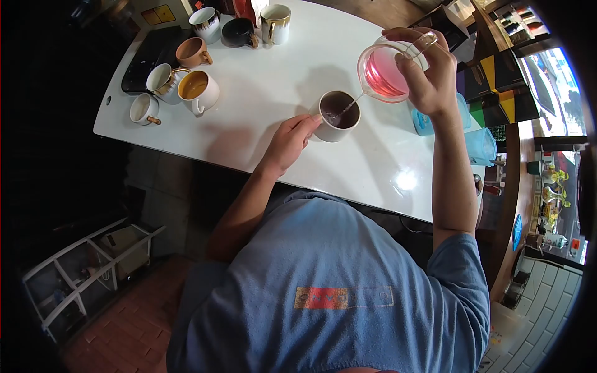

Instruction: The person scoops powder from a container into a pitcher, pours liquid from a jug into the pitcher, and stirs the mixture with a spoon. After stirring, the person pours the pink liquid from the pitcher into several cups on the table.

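My left hand (290, 144) grips the side of a light mug (336, 132) that stands on the white table (249, 81). Dark liquid fills part of this mug. Up and to the right, my right hand (429, 78) is closed around the handle of a glass pitcher (384, 73) containing pink liquid. The pitcher is tilted, and a thin stream runs from its spout into the mug. My fingers partly cover the pitcher's handle.
Several mugs are grouped at the table's left, among them a white mug with orange-brown liquid (199, 91) and a brown cup (193, 53). Behind them lies a black flat device (149, 61). Blue plastic containers (479, 146) stand at the right edge.
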Motion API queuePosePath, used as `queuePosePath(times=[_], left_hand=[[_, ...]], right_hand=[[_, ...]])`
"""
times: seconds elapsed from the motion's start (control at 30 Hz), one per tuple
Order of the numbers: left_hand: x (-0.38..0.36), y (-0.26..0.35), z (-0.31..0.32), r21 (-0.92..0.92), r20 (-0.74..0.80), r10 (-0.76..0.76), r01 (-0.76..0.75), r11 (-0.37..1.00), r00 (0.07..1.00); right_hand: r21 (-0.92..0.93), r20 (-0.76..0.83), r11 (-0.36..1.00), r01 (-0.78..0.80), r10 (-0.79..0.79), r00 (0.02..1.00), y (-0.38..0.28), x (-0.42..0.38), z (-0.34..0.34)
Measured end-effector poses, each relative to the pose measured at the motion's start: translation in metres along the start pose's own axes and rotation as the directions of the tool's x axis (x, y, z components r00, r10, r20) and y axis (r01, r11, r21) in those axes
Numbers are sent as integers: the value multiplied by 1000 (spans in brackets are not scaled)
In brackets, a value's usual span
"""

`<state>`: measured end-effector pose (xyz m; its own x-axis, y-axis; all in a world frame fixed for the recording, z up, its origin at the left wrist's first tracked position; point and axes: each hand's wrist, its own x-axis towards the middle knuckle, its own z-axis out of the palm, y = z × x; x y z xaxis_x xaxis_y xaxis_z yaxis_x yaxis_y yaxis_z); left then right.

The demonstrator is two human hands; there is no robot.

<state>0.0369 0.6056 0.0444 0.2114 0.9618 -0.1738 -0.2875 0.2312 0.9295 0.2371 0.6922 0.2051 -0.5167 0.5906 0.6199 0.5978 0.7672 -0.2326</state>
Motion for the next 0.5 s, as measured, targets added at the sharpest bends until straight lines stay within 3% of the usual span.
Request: queuePosePath(times=[0.5], left_hand=[[-2, 4, -1, 0, 38, -12, 12, 1000, 999]], right_hand=[[-1, -1, 999, -37, 37, 999, -6, 1, 3]])
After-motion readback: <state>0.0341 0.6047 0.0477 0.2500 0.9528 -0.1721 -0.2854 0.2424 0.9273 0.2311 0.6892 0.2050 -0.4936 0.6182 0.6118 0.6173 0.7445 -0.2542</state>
